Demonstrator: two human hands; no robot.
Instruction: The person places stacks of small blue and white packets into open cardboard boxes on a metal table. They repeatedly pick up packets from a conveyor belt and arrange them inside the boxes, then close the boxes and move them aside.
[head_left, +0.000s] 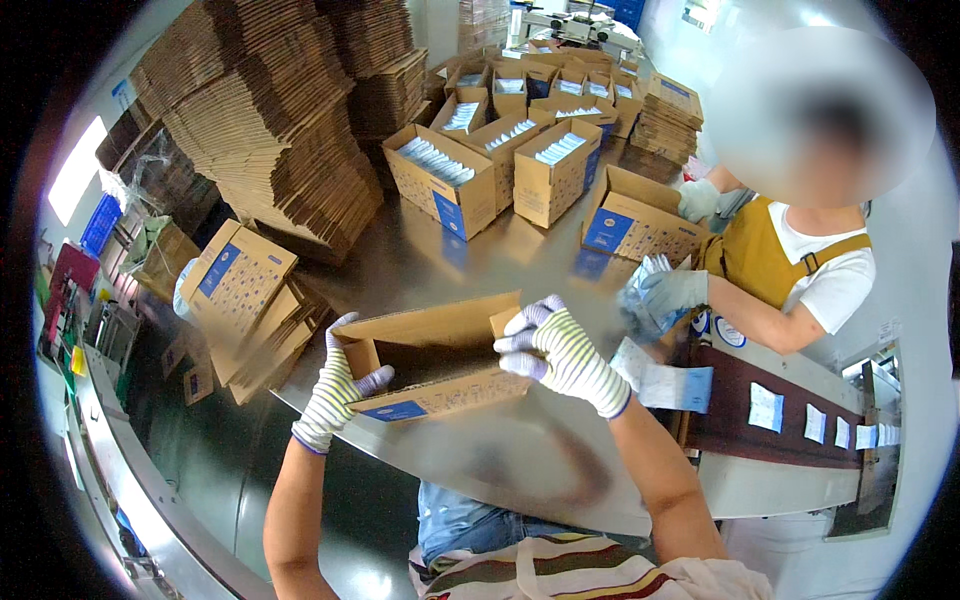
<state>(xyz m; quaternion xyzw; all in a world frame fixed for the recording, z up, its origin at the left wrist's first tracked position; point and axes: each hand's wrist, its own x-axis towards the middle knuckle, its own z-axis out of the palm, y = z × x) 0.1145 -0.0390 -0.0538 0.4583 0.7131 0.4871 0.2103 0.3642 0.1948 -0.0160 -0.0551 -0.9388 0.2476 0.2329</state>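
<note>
Two hands in striped knit gloves, the left hand (332,395) and the right hand (565,358), are clamped on opposite ends of one open, oblong brown cardboard box with a blue panel (460,392), held above the near edge of the shiny metal table (460,455). Across the table, one co-worker in a mustard apron (750,255) has two grey-gloved hands: one at a second open carton (645,215), one on a bunch of pale-blue packets (645,300). At least four more packets lie on the dark-red conveyor belt (735,443). The filled cartons (560,185) behind overlap, perhaps a dozen or more.
</note>
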